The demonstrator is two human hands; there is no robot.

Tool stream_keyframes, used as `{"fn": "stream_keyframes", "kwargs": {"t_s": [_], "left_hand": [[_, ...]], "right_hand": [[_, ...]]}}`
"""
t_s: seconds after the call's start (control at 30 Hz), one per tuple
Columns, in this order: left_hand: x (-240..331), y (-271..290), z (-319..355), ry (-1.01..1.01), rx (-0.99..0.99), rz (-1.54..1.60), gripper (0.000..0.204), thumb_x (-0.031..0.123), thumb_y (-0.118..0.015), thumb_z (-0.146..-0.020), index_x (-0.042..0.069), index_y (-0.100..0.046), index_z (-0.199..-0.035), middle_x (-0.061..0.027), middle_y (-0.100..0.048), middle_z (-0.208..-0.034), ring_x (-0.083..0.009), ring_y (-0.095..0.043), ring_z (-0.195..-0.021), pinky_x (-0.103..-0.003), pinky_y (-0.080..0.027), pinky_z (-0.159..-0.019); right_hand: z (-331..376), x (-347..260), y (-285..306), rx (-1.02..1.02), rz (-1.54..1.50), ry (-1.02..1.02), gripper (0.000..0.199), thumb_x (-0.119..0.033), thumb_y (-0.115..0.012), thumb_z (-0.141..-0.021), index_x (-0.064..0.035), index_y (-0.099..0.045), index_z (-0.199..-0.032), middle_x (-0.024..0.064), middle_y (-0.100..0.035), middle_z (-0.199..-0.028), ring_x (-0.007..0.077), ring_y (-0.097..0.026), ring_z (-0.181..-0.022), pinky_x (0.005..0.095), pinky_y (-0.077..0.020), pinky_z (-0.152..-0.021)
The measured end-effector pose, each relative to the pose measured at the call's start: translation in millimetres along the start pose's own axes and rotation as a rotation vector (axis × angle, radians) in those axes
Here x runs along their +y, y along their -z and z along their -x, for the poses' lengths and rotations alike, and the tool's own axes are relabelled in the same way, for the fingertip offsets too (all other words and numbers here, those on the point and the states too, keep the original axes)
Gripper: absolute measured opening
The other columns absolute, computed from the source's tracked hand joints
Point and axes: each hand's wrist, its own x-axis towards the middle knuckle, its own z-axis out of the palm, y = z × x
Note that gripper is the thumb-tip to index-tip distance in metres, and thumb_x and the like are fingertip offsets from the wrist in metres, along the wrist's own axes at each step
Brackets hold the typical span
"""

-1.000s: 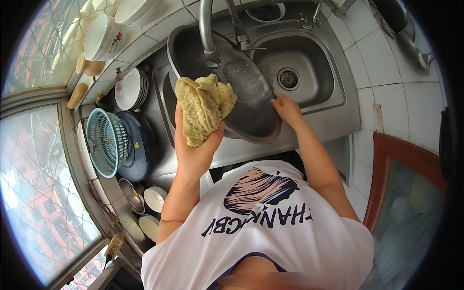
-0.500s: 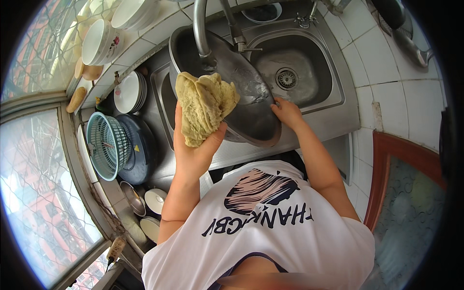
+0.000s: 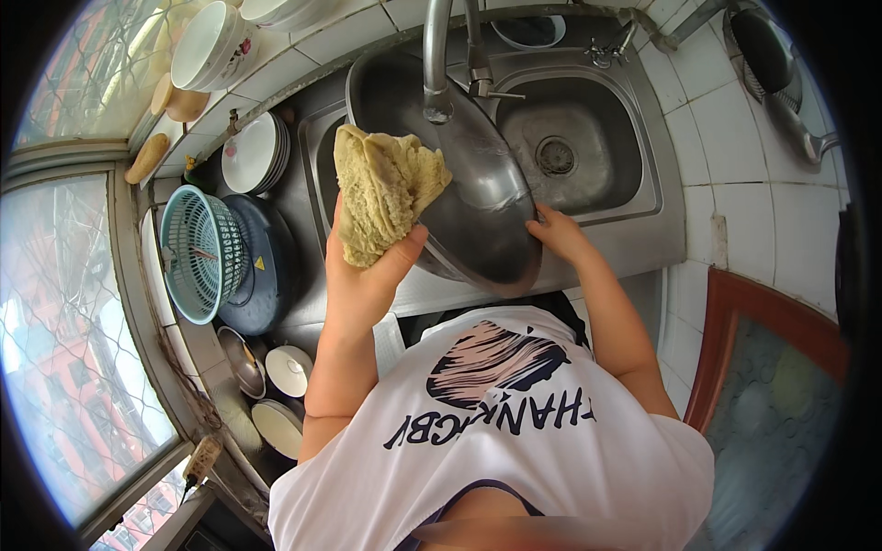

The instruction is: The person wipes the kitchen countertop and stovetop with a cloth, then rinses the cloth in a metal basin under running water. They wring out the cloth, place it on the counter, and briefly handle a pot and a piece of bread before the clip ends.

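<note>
A crumpled yellow cloth point(image 3: 384, 195) is gripped in my left hand point(image 3: 366, 280), its thumb pressed against the lower edge. It is held up over the left side of a large grey metal wok point(image 3: 478, 174). My right hand point(image 3: 557, 231) is closed on the wok's right rim, thumb on the near side. Tilted, the wok lies across the left basin point(image 3: 323, 158) of a double steel sink and hides most of it. Its inner wall looks wet. A curved faucet point(image 3: 435, 69) reaches over the wok.
The right sink basin point(image 3: 571, 147) has a round drain. Left stand stacked plates point(image 3: 250, 154), a blue-green plastic basket point(image 3: 200, 255), a dark blue round lid-like thing point(image 3: 262, 266) and bowls point(image 3: 288, 369). More bowls point(image 3: 202, 46) sit on the window ledge. A ladle point(image 3: 797, 133) hangs at right.
The view has shifted a little, so the sink and faucet appear further right. The cloth's folds have changed slightly in my left hand. My right hand keeps its hold on the wok's rim.
</note>
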Motion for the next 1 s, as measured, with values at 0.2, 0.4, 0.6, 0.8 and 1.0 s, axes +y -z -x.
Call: {"fn": "stream_keyframes", "kwargs": {"t_s": [0.2, 0.4, 0.6, 0.8, 1.0], "left_hand": [[4.3, 0.8, -4.9, 0.008, 0.006, 0.062, 0.053, 0.001, -0.066, -0.076, -0.001, -0.043, -0.124, -0.0047, -0.056, -0.110, -0.0104, -0.051, -0.098, -0.025, -0.040, -0.087], [2.9, 38.9, -13.5, 0.030, 0.108, -0.109, 0.041, 0.004, -0.067, -0.078, -0.001, -0.052, -0.116, -0.0017, -0.059, -0.100, -0.0069, -0.053, -0.085, -0.019, -0.042, -0.073], [-48.4, 124.3, -38.9, 0.065, 0.323, -0.815, 0.049, 0.019, -0.064, -0.076, 0.009, -0.051, -0.123, -0.0115, -0.061, -0.111, -0.0240, -0.060, -0.100, -0.033, -0.044, -0.085], [-169.9, 179.5, -54.8, 0.293, 0.366, -1.067, 0.043, 0.029, -0.064, -0.073, 0.011, -0.056, -0.111, -0.0131, -0.060, -0.107, -0.0329, -0.056, -0.099, -0.042, -0.044, -0.083], [-222.9, 101.8, -45.3, 0.269, 0.146, -0.831, 0.035, 0.022, -0.069, -0.072, 0.004, -0.061, -0.101, -0.0142, -0.064, -0.092, -0.0268, -0.062, -0.086, -0.033, -0.046, -0.075]], "right_hand": [[4.3, 4.8, -1.2, -0.047, -0.094, -0.008, 0.070, -0.038, -0.057, -0.076, 0.0037, -0.041, -0.131, 0.0149, -0.065, -0.081, 0.0254, -0.064, -0.073, 0.0333, -0.0478, -0.072], [-2.0, -3.1, -8.2, -0.284, -0.594, -0.182, 0.044, -0.026, -0.060, -0.084, 0.0001, -0.049, -0.119, 0.0079, -0.061, -0.072, 0.0102, -0.054, -0.056, 0.0234, -0.0423, -0.050], [-2.0, -41.5, -41.0, -0.194, -0.707, -0.130, 0.041, -0.024, -0.055, -0.089, -0.0044, -0.041, -0.122, 0.0072, -0.061, -0.073, 0.0081, -0.050, -0.053, 0.0214, -0.0389, -0.046], [-1.9, -57.7, -72.1, -0.177, -0.589, -0.199, 0.069, -0.021, -0.050, -0.090, -0.0012, -0.011, -0.143, 0.0040, -0.061, -0.071, 0.0096, -0.048, -0.056, 0.0243, -0.0405, -0.051], [-1.0, -61.5, -68.3, -0.094, -0.694, -0.077, 0.064, -0.020, -0.050, -0.090, -0.0031, -0.017, -0.142, 0.0026, -0.054, -0.071, 0.0082, -0.049, -0.061, 0.0235, -0.0400, -0.053]]}}
